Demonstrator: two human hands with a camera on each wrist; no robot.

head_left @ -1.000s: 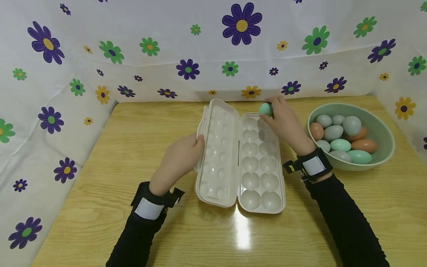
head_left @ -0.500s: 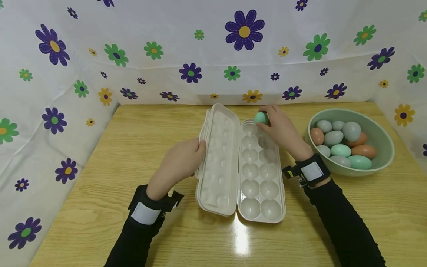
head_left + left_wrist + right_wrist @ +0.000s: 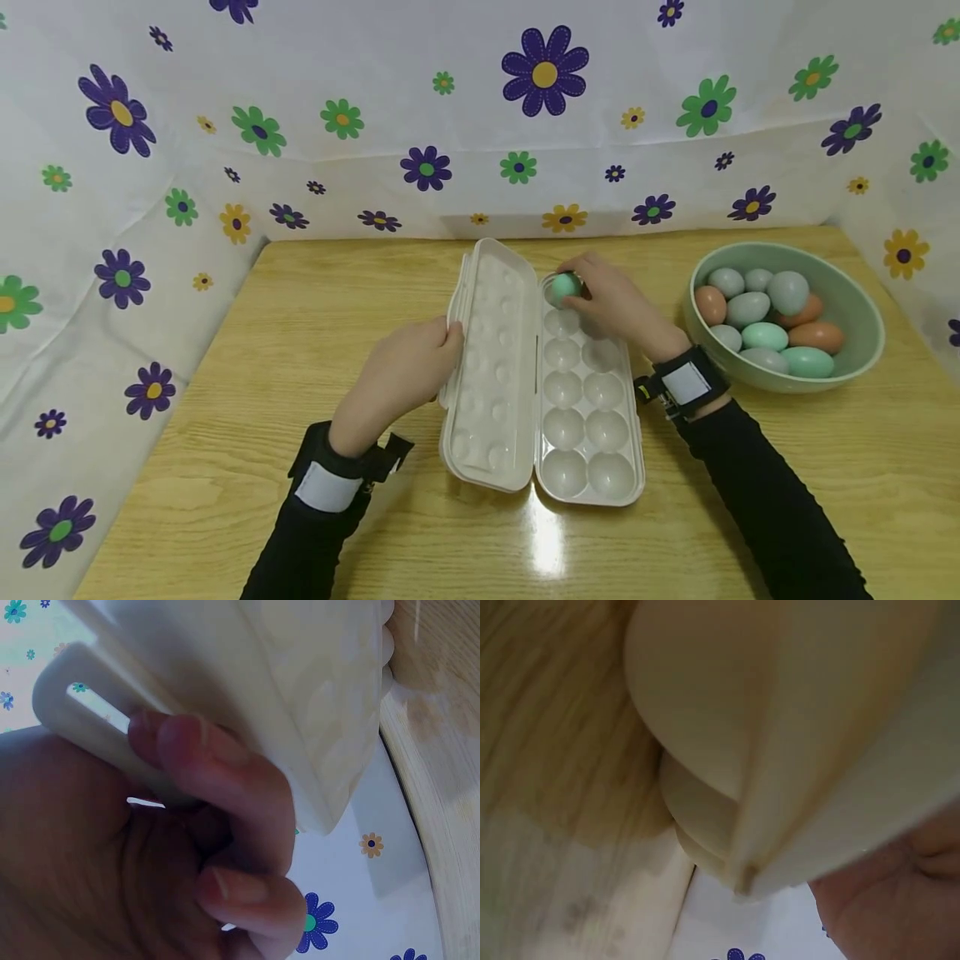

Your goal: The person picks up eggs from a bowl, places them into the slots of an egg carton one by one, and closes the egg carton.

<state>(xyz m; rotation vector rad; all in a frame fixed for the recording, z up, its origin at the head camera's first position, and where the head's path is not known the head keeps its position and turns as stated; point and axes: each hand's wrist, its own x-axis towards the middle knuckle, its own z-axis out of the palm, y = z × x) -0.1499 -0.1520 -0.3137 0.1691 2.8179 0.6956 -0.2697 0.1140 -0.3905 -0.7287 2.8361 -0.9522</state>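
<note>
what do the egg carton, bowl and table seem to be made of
Egg carton: probably glossy plastic, given its highlights and molded shape. Bowl: perhaps satin plastic or ceramic, given its smooth green surface. Table: glossy wood or laminate, from grain and bright reflection.

White egg carton [image 3: 563, 389] and green bowl [image 3: 860, 323] on wood-grained table [image 3: 322, 304].

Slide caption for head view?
Left hand grips the carton lid; right hand holds a green egg at the far end of the tray, bowl of eggs at right.
</note>
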